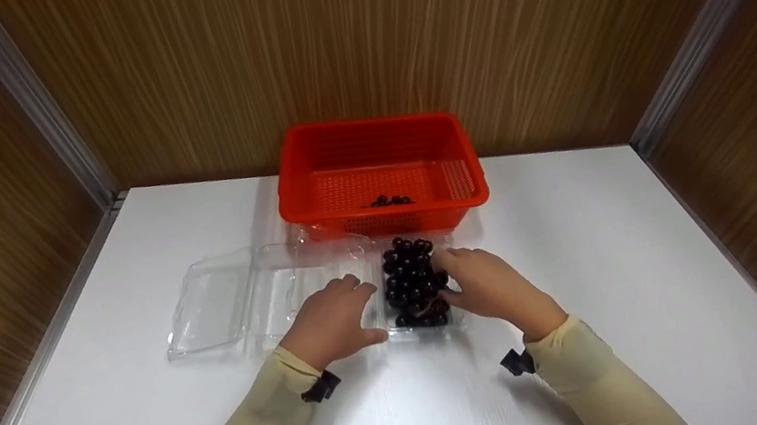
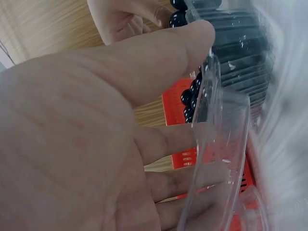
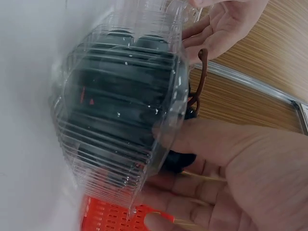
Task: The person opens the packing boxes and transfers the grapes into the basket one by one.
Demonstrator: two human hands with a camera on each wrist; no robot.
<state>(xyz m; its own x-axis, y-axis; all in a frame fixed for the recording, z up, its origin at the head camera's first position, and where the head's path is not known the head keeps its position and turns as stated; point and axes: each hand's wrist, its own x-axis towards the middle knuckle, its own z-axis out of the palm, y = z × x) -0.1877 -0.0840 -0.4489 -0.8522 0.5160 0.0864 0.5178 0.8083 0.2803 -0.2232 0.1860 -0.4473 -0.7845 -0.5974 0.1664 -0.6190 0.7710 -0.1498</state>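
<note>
A bunch of dark grapes [image 1: 410,279] fills a clear plastic box [image 1: 427,329], seen through its ribbed wall in the right wrist view. My right hand [image 1: 489,285] grips the right side of the bunch, thumb at the near end and fingers farther back. A brown stem [image 3: 204,72] sticks up above the box rim. At the left side of this box, my left hand [image 1: 335,322] is spread, holding nothing; its thumb [image 2: 192,45] lies at the rim, and the other fingers show behind clear plastic.
Behind the box stands a red basket [image 1: 386,215] with a few dark grapes [image 1: 390,201] inside. Two more clear plastic trays, a lid-like one [image 1: 207,308] and a deeper one [image 1: 278,297], lie to the left. Wood-patterned panels [image 1: 350,34] enclose the white table [image 1: 411,420].
</note>
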